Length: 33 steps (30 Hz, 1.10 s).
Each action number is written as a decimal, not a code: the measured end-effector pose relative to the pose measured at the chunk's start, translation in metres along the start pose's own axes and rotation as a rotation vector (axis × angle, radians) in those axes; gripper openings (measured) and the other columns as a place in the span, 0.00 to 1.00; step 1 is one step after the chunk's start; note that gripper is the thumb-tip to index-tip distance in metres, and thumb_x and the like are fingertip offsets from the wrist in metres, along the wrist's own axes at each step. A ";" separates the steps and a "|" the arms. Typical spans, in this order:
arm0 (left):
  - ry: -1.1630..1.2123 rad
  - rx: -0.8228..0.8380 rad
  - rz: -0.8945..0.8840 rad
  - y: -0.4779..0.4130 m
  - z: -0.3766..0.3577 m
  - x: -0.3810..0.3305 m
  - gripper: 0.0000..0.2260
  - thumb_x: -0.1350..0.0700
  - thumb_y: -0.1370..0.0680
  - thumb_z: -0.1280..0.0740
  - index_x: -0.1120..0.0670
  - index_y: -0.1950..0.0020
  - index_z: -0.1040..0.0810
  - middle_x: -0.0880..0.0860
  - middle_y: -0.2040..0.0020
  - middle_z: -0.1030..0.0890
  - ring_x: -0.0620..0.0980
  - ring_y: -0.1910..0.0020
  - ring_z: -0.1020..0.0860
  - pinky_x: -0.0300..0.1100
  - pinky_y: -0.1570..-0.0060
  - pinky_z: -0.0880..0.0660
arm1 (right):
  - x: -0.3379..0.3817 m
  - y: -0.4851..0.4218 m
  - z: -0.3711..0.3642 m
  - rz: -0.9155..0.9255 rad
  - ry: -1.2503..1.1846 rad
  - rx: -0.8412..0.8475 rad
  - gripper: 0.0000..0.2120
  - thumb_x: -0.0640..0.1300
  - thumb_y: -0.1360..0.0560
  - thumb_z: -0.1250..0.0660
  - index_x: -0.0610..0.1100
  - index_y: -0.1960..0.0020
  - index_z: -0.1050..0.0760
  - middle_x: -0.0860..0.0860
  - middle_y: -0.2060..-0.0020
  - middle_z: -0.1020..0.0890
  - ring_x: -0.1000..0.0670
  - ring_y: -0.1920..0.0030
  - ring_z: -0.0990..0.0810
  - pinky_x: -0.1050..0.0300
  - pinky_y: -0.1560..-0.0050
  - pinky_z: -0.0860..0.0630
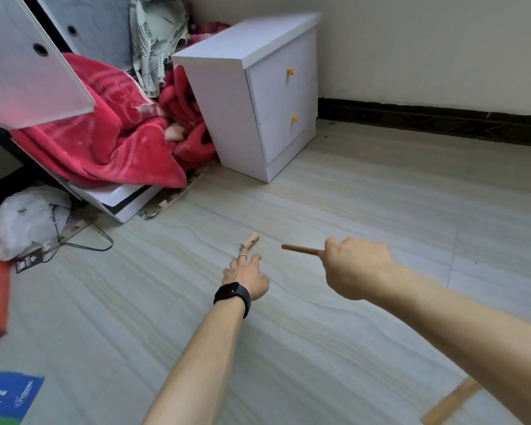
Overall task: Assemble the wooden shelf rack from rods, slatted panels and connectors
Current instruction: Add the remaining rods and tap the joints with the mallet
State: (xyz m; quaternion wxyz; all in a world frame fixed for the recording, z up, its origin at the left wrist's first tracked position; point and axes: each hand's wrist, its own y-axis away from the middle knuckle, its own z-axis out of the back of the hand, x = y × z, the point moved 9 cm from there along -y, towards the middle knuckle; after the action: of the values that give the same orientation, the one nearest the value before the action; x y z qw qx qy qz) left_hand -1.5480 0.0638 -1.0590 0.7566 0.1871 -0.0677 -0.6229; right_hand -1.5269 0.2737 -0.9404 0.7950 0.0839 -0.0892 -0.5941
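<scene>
The left hand (244, 277) stretched forward and low over the pale tiled floor (365, 194), its fingers straight and loosely spread, gripping nothing. It wore a ring (242, 256) on one finger and a black smartwatch (232, 296) at the wrist. Just beyond its fingertips lay a short wooden connector (251, 240), flat on the floor; whether a fingertip touched its near end could not be told.

The right hand (354, 266) was closed in a fist round a thin wooden rod (299, 249), whose free end pointed left toward the connector and stayed clear of it. A blurred wooden strip (451, 403) lay on the floor at the lower right, below the right forearm.

Farther back stood a white two-drawer nightstand (242, 102) with small yellow knobs, beside a crumpled red blanket (114, 133). A white panel (28, 72) with a round hole leaned over the blanket at the upper left, and a white plastic bag (28, 219) sat on the floor at the left edge.
</scene>
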 end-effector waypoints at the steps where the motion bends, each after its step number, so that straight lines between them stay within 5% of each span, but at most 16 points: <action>1: -0.023 0.008 0.011 -0.016 -0.004 0.009 0.26 0.50 0.20 0.39 0.48 0.22 0.38 0.54 0.18 0.49 0.57 0.25 0.39 0.52 0.31 0.35 | 0.000 -0.016 -0.016 -0.017 0.000 0.061 0.04 0.47 0.16 0.48 0.47 0.47 0.38 0.51 0.62 0.34 0.44 0.57 0.29 0.53 0.66 0.39; 7: -0.076 0.047 0.034 -0.111 -0.017 0.047 0.30 0.45 0.19 0.40 0.44 0.18 0.47 0.54 0.17 0.55 0.57 0.21 0.47 0.53 0.27 0.41 | -0.007 -0.076 -0.123 -0.094 -0.098 0.288 0.08 0.46 0.14 0.52 0.46 0.40 0.36 0.49 0.37 0.27 0.43 0.41 0.30 0.47 0.46 0.25; 11: -0.066 0.049 0.050 -0.163 -0.018 0.063 0.32 0.46 0.18 0.41 0.42 0.18 0.53 0.54 0.17 0.60 0.58 0.19 0.54 0.57 0.24 0.46 | -0.006 -0.070 -0.206 -0.184 -0.216 0.484 0.13 0.48 0.13 0.57 0.49 0.37 0.36 0.53 0.19 0.49 0.36 0.23 0.49 0.35 0.41 0.30; 15: -0.009 0.029 0.061 -0.201 -0.019 0.082 0.32 0.49 0.16 0.42 0.46 0.17 0.57 0.52 0.17 0.54 0.54 0.19 0.51 0.57 0.25 0.44 | 0.006 -0.060 -0.251 -0.255 -0.162 0.502 0.15 0.50 0.13 0.59 0.49 0.35 0.37 0.55 0.20 0.70 0.31 0.21 0.67 0.24 0.37 0.34; 19: -0.030 -0.157 0.137 -0.212 -0.007 0.092 0.22 0.50 0.15 0.42 0.54 0.22 0.40 0.58 0.26 0.33 0.59 0.29 0.34 0.53 0.38 0.31 | 0.009 -0.063 -0.260 -0.284 -0.119 0.449 0.16 0.54 0.14 0.60 0.51 0.37 0.37 0.53 0.21 0.72 0.29 0.22 0.69 0.20 0.39 0.35; 23: 0.053 -0.192 0.168 -0.197 -0.023 0.082 0.15 0.55 0.15 0.41 0.56 0.30 0.28 0.60 0.32 0.30 0.60 0.34 0.31 0.52 0.45 0.28 | 0.007 -0.061 -0.264 -0.285 -0.124 0.486 0.17 0.54 0.14 0.60 0.50 0.37 0.37 0.53 0.20 0.71 0.28 0.23 0.70 0.16 0.39 0.38; 27: 0.454 -0.134 0.211 -0.159 -0.043 0.070 0.19 0.49 0.21 0.30 0.55 0.33 0.24 0.57 0.37 0.24 0.58 0.39 0.25 0.45 0.44 0.28 | 0.001 -0.059 -0.251 -0.292 -0.236 0.527 0.18 0.53 0.13 0.58 0.50 0.33 0.35 0.56 0.20 0.69 0.32 0.22 0.70 0.17 0.36 0.39; 29: 0.705 -0.067 0.284 -0.134 -0.059 0.066 0.18 0.45 0.24 0.27 0.57 0.41 0.20 0.53 0.47 0.19 0.56 0.44 0.21 0.42 0.49 0.27 | -0.002 -0.064 -0.236 -0.306 -0.354 0.601 0.19 0.49 0.13 0.56 0.47 0.30 0.32 0.52 0.17 0.60 0.35 0.20 0.66 0.24 0.30 0.40; 31: 0.899 0.010 0.294 -0.106 -0.075 0.055 0.16 0.42 0.23 0.29 0.56 0.54 0.20 0.50 0.61 0.19 0.53 0.57 0.20 0.41 0.60 0.29 | -0.015 -0.064 -0.204 -0.299 -0.371 0.681 0.19 0.45 0.13 0.54 0.43 0.28 0.31 0.41 0.22 0.37 0.38 0.19 0.44 0.41 0.30 0.32; 33: 1.068 0.094 0.286 -0.080 -0.084 0.035 0.18 0.40 0.20 0.34 0.55 0.54 0.20 0.50 0.61 0.20 0.48 0.66 0.23 0.39 0.67 0.31 | -0.029 -0.067 -0.166 -0.299 -0.478 0.714 0.15 0.44 0.14 0.52 0.42 0.37 0.29 0.47 0.40 0.22 0.45 0.38 0.17 0.57 0.52 0.22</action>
State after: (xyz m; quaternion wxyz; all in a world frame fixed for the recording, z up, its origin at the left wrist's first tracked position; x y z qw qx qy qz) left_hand -1.5853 0.0340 -1.1699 0.7536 0.4994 0.2728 -0.3291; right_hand -1.5569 0.2878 -1.1183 0.5786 0.2254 -0.4565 -0.6372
